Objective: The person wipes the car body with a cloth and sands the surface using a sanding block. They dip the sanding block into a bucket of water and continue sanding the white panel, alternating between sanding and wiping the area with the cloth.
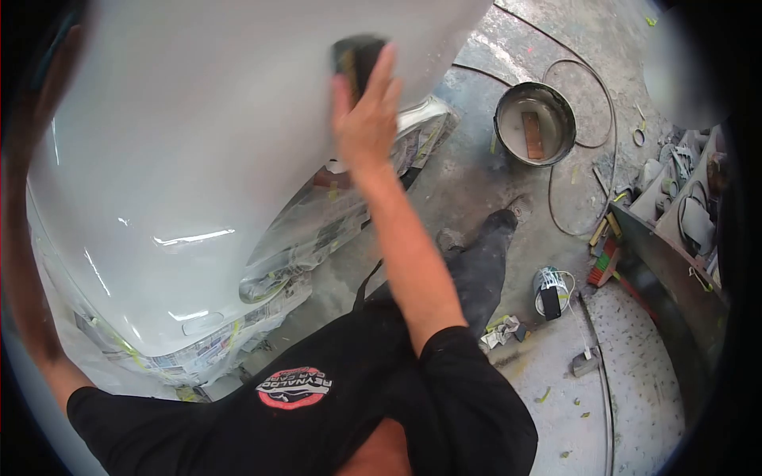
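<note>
Under the fingers of the right hand (369,127), on the glossy white car panel (198,159), is a dark block (359,65) with a yellowish side. The hand pinches it, the thumb at the near left side and the fingers along the right side; hand and block are both a little blurred. The forearm reaches up to them from a black short sleeve (468,381).

Well to the left of the right hand, at the dark edge of the view, is the left hand (59,71). It is too dim and cut off to tell how its fingers stand or whether it holds anything.

Just below and to the right of the right hand, the panel's edge borders clear plastic film (317,226). Farther down and to the left, printed newspaper (208,353) lines the lower edge of the car.

To the right of the right hand, well apart from it, a round bucket (556,103) stands on the grey floor (476,186). It contains cloudy liquid and a brown rectangular piece (533,135). A thin dark hose (609,91) loops beyond the bucket. Lower down on the right are a small container (546,279) with a black piece at its front, crumpled paper (502,332) and a brush (606,262) with red and green bristles.
</note>
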